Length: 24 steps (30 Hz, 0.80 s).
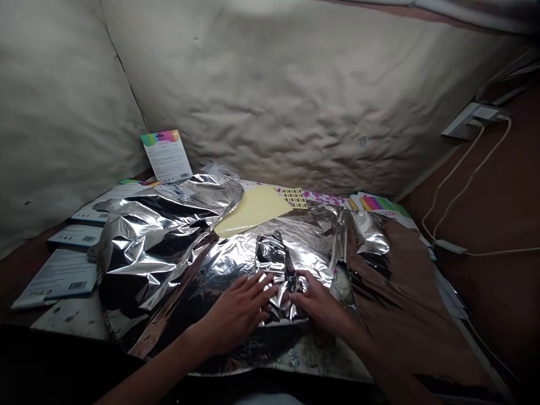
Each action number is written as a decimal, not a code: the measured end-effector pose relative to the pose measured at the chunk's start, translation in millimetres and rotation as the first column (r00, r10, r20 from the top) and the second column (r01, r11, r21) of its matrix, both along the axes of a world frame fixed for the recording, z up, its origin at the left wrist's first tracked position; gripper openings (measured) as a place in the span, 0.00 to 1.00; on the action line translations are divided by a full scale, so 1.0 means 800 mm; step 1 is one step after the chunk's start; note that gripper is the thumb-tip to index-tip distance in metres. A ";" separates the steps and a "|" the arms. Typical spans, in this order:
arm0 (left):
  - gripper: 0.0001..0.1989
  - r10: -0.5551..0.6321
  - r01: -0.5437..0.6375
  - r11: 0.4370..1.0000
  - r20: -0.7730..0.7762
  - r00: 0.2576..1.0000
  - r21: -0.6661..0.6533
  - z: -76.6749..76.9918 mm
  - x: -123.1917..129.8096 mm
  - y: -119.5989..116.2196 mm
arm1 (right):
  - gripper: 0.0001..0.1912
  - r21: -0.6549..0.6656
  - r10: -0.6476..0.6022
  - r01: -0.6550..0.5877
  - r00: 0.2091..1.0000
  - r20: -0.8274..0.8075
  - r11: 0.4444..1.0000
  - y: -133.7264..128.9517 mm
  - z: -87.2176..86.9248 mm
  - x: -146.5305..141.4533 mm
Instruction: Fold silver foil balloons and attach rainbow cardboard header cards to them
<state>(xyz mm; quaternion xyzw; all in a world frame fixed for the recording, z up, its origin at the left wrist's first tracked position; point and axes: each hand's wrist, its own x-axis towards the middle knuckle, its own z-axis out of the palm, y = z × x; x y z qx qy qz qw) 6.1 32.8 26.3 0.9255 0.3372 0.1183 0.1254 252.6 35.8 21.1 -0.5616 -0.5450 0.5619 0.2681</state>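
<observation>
Pressing: both hands lie on a crumpled sheet of silver foil (169,242), at a raised, pinched ridge (274,264) near the sheet's near edge.
Left hand (236,315): partly open, fingers spread and slightly curved, with the fingertips (270,289) touching the ridge's left side; it rests on the foil without a visible closed grip.
Right hand (320,301): fingers curved against the ridge's right side; some fingertips sink among the folds, so I cannot tell whether it pinches the foil.
Foil: spread across the middle of the scene, wrinkled and highly reflective, its far corner curling up near the wall.
Beneath and beyond: a pale yellow sheet (251,211) sticks out past the far edge, touching a small sheet of yellow labels (294,197). A speckled white board (324,357) shows below the foil.
Left side: printed cards (54,284) lie in a row, and a rainbow-topped card (166,157) leans upright against the padded beige wall (270,101).
Right side: a stack of rainbow-striped papers (377,203) sits beyond a brown sheet (405,304). A white cable (464,191) runs from a wall socket (472,121).
</observation>
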 end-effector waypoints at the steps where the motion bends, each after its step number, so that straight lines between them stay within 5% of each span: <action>1: 0.27 -0.057 0.056 0.998 -0.038 0.998 -0.031 -0.001 -0.002 -0.006 | 0.29 -0.013 -0.019 0.019 1.000 0.007 1.000 -0.015 0.001 0.005; 3: 0.34 -0.107 0.102 0.991 -0.067 0.992 -0.083 -0.004 -0.004 -0.015 | 0.33 0.047 -0.090 0.087 0.993 0.078 0.995 -0.042 0.002 0.017; 5: 0.44 -0.127 0.118 0.986 -0.070 0.989 -0.116 -0.008 -0.006 -0.020 | 0.34 0.272 -0.136 0.079 0.971 0.199 0.959 -0.061 0.002 0.032; 8: 0.49 -0.134 0.124 0.983 -0.066 0.989 -0.138 -0.013 -0.006 -0.021 | 0.37 0.562 -0.028 -0.251 0.897 0.440 0.788 -0.066 0.001 0.049; 10: 0.49 -0.135 0.123 0.981 -0.071 0.988 -0.152 -0.013 -0.006 -0.020 | 0.40 0.531 0.142 -0.513 0.795 0.589 0.674 -0.057 0.002 0.052; 13: 0.50 -0.124 0.108 0.979 -0.083 0.989 -0.170 -0.010 -0.007 -0.022 | 0.48 0.375 0.351 -0.728 0.632 0.691 0.574 -0.040 0.009 0.050; 19: 0.54 -0.206 0.176 0.953 -0.098 0.974 -0.248 0.003 -0.016 -0.038 | 0.52 0.333 0.421 -0.785 0.577 0.699 0.522 -0.053 0.012 0.051; 24: 0.43 -0.245 0.247 0.932 0.043 0.969 -0.266 0.014 -0.020 -0.031 | 0.48 0.366 0.438 -0.774 0.606 0.664 0.517 -0.065 -0.001 0.054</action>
